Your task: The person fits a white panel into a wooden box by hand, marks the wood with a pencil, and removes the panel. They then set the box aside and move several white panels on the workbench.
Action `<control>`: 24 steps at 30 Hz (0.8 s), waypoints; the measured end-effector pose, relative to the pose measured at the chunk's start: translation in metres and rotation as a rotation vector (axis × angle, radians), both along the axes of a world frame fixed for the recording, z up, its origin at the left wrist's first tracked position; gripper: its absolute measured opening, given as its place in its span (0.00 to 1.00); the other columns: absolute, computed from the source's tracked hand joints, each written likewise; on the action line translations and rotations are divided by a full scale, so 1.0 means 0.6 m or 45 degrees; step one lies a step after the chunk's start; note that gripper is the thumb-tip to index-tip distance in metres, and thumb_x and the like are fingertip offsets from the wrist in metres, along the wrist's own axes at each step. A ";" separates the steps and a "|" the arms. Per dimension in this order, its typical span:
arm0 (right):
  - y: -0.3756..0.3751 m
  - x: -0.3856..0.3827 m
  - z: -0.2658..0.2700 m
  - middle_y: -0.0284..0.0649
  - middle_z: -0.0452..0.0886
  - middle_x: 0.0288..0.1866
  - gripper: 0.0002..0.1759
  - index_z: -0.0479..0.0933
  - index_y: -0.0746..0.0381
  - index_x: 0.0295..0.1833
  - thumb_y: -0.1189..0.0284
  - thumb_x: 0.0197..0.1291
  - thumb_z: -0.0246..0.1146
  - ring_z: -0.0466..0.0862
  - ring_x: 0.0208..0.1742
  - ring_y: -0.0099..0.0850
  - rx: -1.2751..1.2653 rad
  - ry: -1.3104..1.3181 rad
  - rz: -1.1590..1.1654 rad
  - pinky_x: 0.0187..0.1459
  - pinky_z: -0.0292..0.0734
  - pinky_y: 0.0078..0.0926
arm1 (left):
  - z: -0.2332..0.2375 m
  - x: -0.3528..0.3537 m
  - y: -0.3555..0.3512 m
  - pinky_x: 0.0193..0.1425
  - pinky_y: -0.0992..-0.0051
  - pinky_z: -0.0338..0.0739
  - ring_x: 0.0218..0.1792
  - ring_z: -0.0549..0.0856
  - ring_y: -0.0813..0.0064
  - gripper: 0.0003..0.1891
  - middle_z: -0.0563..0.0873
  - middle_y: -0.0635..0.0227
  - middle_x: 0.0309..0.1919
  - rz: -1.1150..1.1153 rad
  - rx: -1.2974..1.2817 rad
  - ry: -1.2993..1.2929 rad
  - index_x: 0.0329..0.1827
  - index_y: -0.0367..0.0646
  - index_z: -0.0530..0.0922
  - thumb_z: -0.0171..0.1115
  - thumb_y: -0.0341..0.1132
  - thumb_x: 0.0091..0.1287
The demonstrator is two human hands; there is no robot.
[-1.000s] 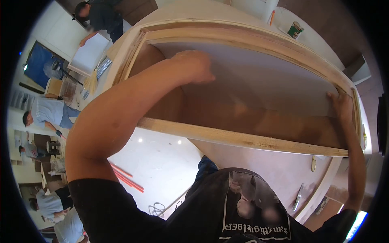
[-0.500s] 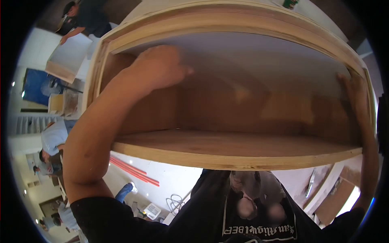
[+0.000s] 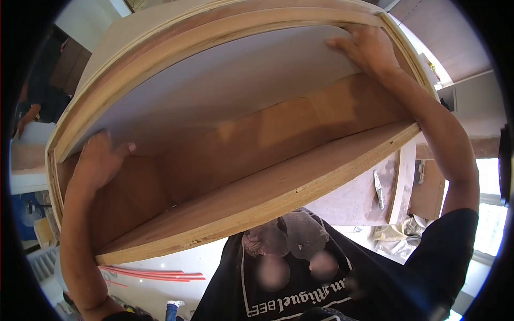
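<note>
In front of my chest is an open-fronted wooden cabinet (image 3: 300, 191), tilted so that its left end hangs lower. A pale grey-white panel (image 3: 235, 75) forms its upper inner face, and the other inner faces are brown plywood. My left hand (image 3: 99, 166) reaches in at the left end, its fingers up against the top inner side and the thumb apart. At the upper right corner my right hand (image 3: 372, 53) grips the inside of the frame, thumb pointing left along the panel. The fingertips of both hands are partly hidden.
Red strips (image 3: 150, 275) lie on the pale floor at lower left. To the lower right are a board with a metal tool (image 3: 378, 190) on it and crumpled plastic (image 3: 393, 241). Another person's arm (image 3: 29, 117) shows at far left.
The cabinet has tilted, left end down, and the view has swung round. My left hand has moved to the left end. My right hand appears higher, at the upper right corner.
</note>
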State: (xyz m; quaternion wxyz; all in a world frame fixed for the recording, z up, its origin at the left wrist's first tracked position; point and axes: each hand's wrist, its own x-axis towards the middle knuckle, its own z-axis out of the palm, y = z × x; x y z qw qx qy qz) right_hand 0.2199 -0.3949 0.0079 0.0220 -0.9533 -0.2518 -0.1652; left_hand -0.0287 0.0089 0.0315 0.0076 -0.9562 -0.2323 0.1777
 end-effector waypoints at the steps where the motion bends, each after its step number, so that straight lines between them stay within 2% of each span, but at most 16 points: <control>1: 0.000 0.005 0.000 0.48 0.87 0.36 0.28 0.85 0.62 0.46 0.46 0.56 0.66 0.86 0.43 0.46 -0.024 0.013 -0.034 0.49 0.79 0.43 | -0.002 0.001 0.001 0.67 0.56 0.68 0.62 0.76 0.39 0.37 0.77 0.29 0.56 -0.014 -0.013 -0.022 0.60 0.20 0.72 0.66 0.50 0.64; 5: 0.018 -0.016 0.037 0.47 0.86 0.32 0.30 0.86 0.64 0.35 0.44 0.52 0.69 0.86 0.40 0.44 -0.037 0.190 -0.169 0.46 0.80 0.41 | -0.012 -0.003 0.015 0.65 0.56 0.70 0.59 0.77 0.38 0.34 0.79 0.30 0.53 -0.017 -0.070 -0.098 0.56 0.21 0.74 0.66 0.49 0.63; 11: 0.030 -0.042 0.067 0.46 0.86 0.32 0.28 0.86 0.62 0.32 0.45 0.50 0.71 0.86 0.39 0.44 -0.217 0.190 -0.213 0.44 0.80 0.40 | -0.010 -0.003 0.010 0.64 0.55 0.70 0.58 0.78 0.37 0.33 0.80 0.30 0.51 -0.026 -0.049 -0.098 0.54 0.22 0.74 0.66 0.49 0.64; 14: 0.011 -0.032 0.075 0.46 0.86 0.31 0.19 0.85 0.60 0.31 0.53 0.50 0.72 0.86 0.39 0.44 -0.304 0.113 -0.059 0.44 0.79 0.42 | -0.016 -0.001 0.022 0.64 0.55 0.70 0.58 0.78 0.37 0.32 0.80 0.30 0.51 -0.028 -0.056 -0.089 0.52 0.22 0.75 0.66 0.50 0.63; 17: -0.035 -0.009 0.090 0.47 0.85 0.33 0.15 0.85 0.61 0.33 0.60 0.45 0.73 0.85 0.43 0.45 -0.280 -0.291 0.129 0.49 0.78 0.42 | -0.008 -0.002 0.036 0.55 0.54 0.72 0.48 0.82 0.38 0.27 0.82 0.33 0.41 -0.139 -0.096 -0.239 0.43 0.24 0.77 0.67 0.48 0.62; 20: -0.056 -0.013 0.107 0.47 0.84 0.35 0.08 0.84 0.59 0.32 0.68 0.46 0.70 0.85 0.43 0.44 -0.264 -0.373 0.018 0.49 0.77 0.40 | 0.034 0.015 0.010 0.63 0.54 0.70 0.57 0.78 0.37 0.30 0.80 0.30 0.49 0.021 -0.110 -0.100 0.49 0.23 0.76 0.67 0.49 0.62; 21: -0.072 -0.023 0.077 0.46 0.84 0.35 0.06 0.83 0.59 0.31 0.70 0.46 0.69 0.84 0.43 0.44 -0.333 -0.379 0.033 0.49 0.77 0.40 | -0.001 0.004 0.003 0.63 0.54 0.71 0.56 0.78 0.36 0.30 0.80 0.30 0.49 0.014 -0.118 -0.117 0.49 0.23 0.76 0.68 0.48 0.62; 23: -0.078 0.004 0.069 0.46 0.84 0.35 0.03 0.82 0.59 0.30 0.73 0.47 0.67 0.84 0.42 0.44 -0.453 -0.358 0.060 0.49 0.77 0.40 | -0.018 0.004 0.020 0.62 0.54 0.72 0.55 0.79 0.36 0.30 0.81 0.30 0.48 0.000 -0.113 -0.122 0.49 0.22 0.76 0.68 0.48 0.62; 24: -0.080 0.011 0.069 0.46 0.83 0.34 0.02 0.82 0.59 0.29 0.73 0.47 0.66 0.84 0.41 0.44 -0.465 -0.373 0.107 0.48 0.77 0.41 | -0.026 0.000 0.028 0.58 0.54 0.72 0.51 0.80 0.37 0.29 0.81 0.31 0.44 -0.049 -0.092 -0.174 0.45 0.23 0.76 0.68 0.49 0.62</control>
